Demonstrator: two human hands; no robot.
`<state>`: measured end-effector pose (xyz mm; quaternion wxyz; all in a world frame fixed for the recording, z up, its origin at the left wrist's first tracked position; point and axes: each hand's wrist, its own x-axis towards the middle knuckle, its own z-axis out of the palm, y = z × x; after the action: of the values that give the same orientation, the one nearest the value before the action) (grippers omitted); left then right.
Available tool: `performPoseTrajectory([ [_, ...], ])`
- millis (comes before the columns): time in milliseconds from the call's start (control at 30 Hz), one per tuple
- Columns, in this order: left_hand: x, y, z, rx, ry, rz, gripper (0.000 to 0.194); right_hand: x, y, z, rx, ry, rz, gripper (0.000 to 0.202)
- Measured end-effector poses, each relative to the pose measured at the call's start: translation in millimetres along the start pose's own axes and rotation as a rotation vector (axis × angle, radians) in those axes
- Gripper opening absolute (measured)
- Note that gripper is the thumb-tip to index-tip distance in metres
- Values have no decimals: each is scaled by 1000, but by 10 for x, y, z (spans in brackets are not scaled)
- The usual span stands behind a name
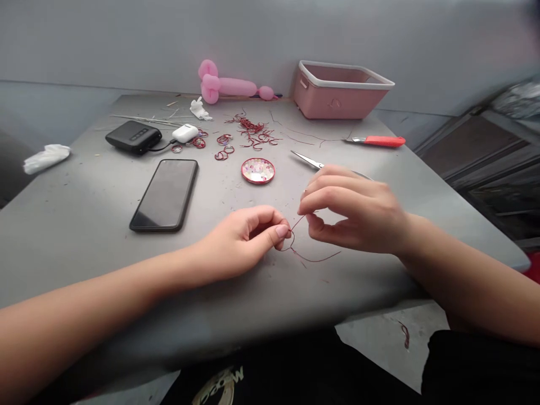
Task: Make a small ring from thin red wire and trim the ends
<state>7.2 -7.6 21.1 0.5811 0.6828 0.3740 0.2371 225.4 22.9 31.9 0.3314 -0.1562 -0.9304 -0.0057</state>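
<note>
Nearest me, the dark red thread (pixel 316 261) is sitting between my two hands, at or just over the near half of the counter (pixel 223 191). Its free tail is curving right from the loop (pixel 294 241), sagging, then rising a bit at the tip. My left fingers (pixel 270 236) are pinching the thread beside that loop, thumb meeting index, no gap showing; they're hiding part of the loop. The upper strand is running up and right, away from me, to my right fingers (pixel 327 197). Those are looking nearly together at the tips, apparently pinching the strand, with a short end poking out past them; blur is hiding how firmly.

No single long axis: overall it's trending left to right, the upper strand slanting off-line.

Handling, my guess: I'm expecting near-zero weight, limp, springy at bends, a bit slippery, prone to kinking. Best holds: loop crossing on the left, close behind the end on the right, light tension only.

Beyond, a phone (pixel 165 194) is lying left, scissors (pixel 306 160) are resting behind my right fingers, and a bead dish (pixel 258 183) is sitting near centre.
</note>
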Motion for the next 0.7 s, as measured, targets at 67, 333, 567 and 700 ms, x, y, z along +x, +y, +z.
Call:
performPoseTrajectory([
  [67,-4,-14,1,-114,-11,4,23,-6,12,-15,33,19,35,21],
  [333,-4,-1,-8,-323,-3,19,22,-16,-4,-41,300,-38,151,13],
  [567,-55,23,0,-229,38,81,20,22,-71,-42,533,-139,197,8],
  [700,-29,26,-13,-267,-47,-4,23,11,-87,-52,381,-136,113,19],
])
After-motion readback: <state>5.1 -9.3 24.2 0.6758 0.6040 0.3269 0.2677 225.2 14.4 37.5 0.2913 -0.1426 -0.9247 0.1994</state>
